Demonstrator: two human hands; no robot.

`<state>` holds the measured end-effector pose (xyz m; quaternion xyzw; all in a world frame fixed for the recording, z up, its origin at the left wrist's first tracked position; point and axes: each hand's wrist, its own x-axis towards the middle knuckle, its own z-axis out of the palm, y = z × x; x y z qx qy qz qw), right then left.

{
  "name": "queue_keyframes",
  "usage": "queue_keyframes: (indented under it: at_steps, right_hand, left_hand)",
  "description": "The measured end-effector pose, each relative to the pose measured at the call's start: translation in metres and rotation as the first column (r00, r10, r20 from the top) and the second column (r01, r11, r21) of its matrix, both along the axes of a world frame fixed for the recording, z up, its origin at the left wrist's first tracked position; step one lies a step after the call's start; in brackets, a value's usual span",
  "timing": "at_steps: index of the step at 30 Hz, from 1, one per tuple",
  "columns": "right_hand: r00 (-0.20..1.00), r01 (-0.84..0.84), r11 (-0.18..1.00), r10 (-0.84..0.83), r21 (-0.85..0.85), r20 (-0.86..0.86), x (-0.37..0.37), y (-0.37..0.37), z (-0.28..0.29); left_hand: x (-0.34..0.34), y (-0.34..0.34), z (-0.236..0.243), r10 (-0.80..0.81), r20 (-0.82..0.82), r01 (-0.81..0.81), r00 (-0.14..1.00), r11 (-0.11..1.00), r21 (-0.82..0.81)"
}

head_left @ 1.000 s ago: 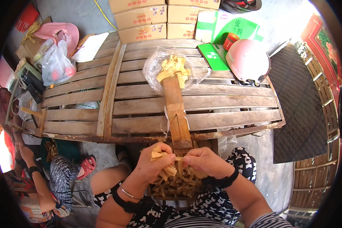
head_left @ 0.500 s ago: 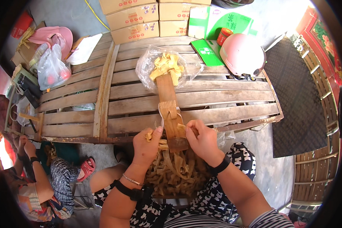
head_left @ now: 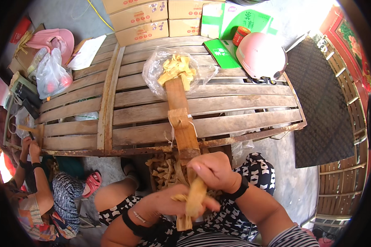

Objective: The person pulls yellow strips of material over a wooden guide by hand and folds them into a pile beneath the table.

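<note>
Here, weathered slatted wooden table point(head_left: 144, 133): one, rusty-edged, spanning left to right.
Smooth grey floor point(head_left: 288, 177): visible on the near side, with one dark patterned mat point(head_left: 325, 107) to the table's right.
Brown cardboard cartons point(head_left: 140, 32): two stacks side by side, far, cut off above.
Far right: one pink helmet point(head_left: 260, 55), one red can point(head_left: 240, 36), one flat green pack point(head_left: 221, 54).
Far left: one pink fabric cap point(head_left: 49, 38).
Long brown wooden plank point(head_left: 178, 119): one, overhanging the near edge.
Clear plastic bag point(head_left: 151, 74): one, at the plank's far end, around heaped pale-yellow strips point(head_left: 177, 68), too overlapped to count.
Brownish-yellow strips point(head_left: 163, 171): piled below the plank's near end, uncountable.
Broad pale-yellow strip point(head_left: 197, 195): one, hanging above the person's lap.
Right hand point(head_left: 216, 171): clenched around its upper end.
Left hand point(head_left: 169, 201): fingers behind it; cannot tell whether they grip.
</note>
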<state>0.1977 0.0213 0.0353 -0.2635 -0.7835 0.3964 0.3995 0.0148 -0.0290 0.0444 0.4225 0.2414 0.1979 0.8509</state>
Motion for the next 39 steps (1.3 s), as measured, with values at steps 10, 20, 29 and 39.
queue_keyframes:
  at_steps: [10, 20, 29, 39]
  right_hand:
    - [0.940, -0.284, -0.086, 0.170, -0.955, -0.295, 0.002, -0.005, -0.009]
    - [0.999, 0.045, 0.937, -0.051, -0.347, -0.009, 0.003, -0.013, -0.012]
    - [0.971, 0.058, 0.828, 0.082, -0.557, 0.223, 0.002, -0.016, -0.017]
    - [0.925, -0.374, 0.158, 0.137, -0.914, -0.355, 0.016, -0.013, -0.004]
  left_hand:
    - [-0.010, 0.011, -0.027, 0.701, -0.144, 0.092, 0.699, 0.111, 0.990]
    - [-0.008, 0.009, -0.030, 0.787, -0.337, 0.134, 0.517, 0.315, 0.940]
    - [-0.011, 0.014, -0.025, 0.695, -0.153, -0.154, 0.703, 0.359, 0.921]
    - [-0.032, 0.016, -0.004, 0.807, 0.018, -0.710, 0.591, 0.509, 0.487]
